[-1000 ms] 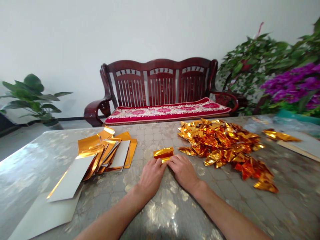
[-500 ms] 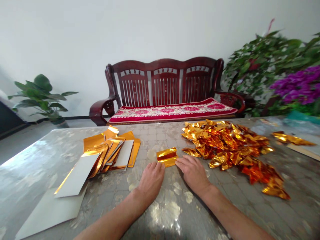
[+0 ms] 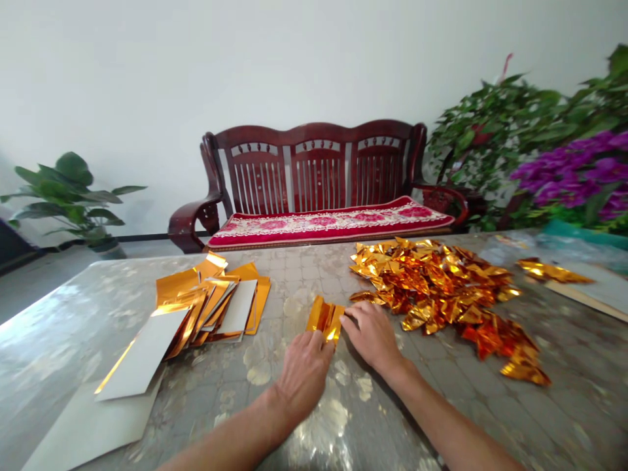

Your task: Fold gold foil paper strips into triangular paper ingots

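Your bench supports the work. Beyond it, a floor pot contains a leafy plant. The heap of folded gold shapes lies right and the fanned sheets left, presumably leaving the middle for your hands. Your left hand rests its fingers, close together, over the near end of the creased foil piece, apparently steadying it; your right hand brings bent fingers to its right edge. Whether either pinches cannot be told.

No readable text, labels, brands, numbers or signs anywhere in view.
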Demonstrator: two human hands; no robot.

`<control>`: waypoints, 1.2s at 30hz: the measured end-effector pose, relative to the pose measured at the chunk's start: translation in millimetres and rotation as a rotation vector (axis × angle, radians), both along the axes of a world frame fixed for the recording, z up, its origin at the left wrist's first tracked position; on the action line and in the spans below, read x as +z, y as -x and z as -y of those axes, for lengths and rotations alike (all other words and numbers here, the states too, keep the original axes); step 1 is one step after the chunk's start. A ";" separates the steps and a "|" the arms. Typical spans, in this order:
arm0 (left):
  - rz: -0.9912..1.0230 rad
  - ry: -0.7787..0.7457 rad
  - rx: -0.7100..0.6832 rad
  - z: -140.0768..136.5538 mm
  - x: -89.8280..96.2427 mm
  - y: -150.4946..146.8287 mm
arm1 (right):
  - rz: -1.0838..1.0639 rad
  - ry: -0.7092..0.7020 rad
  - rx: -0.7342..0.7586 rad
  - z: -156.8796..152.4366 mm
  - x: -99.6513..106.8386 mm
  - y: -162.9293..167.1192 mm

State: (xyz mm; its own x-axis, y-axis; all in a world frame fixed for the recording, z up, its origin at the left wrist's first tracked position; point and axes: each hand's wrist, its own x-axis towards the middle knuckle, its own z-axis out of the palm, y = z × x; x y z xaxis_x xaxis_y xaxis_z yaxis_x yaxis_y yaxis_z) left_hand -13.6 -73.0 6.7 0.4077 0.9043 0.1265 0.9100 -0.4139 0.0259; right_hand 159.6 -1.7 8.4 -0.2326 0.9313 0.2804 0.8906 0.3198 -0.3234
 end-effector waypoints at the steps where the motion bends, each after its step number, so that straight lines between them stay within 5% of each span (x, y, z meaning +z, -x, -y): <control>1: 0.004 0.002 -0.005 0.1 -0.8 -1.3 | -0.013 0.014 -0.025 1.0 0.5 2.6; 17: -0.001 0.036 0.010 2.0 -2.8 -5.0 | 0.016 0.027 -0.103 -4.2 -5.6 10.1; 28: 0.027 -0.021 -0.030 4.5 -4.1 -3.9 | -0.519 0.136 -0.050 -6.0 -5.6 13.9; 32: 0.135 -0.060 0.023 0.6 -1.6 1.1 | -0.683 -0.073 -0.070 -6.7 -1.0 7.5; 36: 0.195 -0.061 0.107 -14.2 -2.1 7.0 | -0.515 -0.370 0.091 -0.2 7.3 -3.4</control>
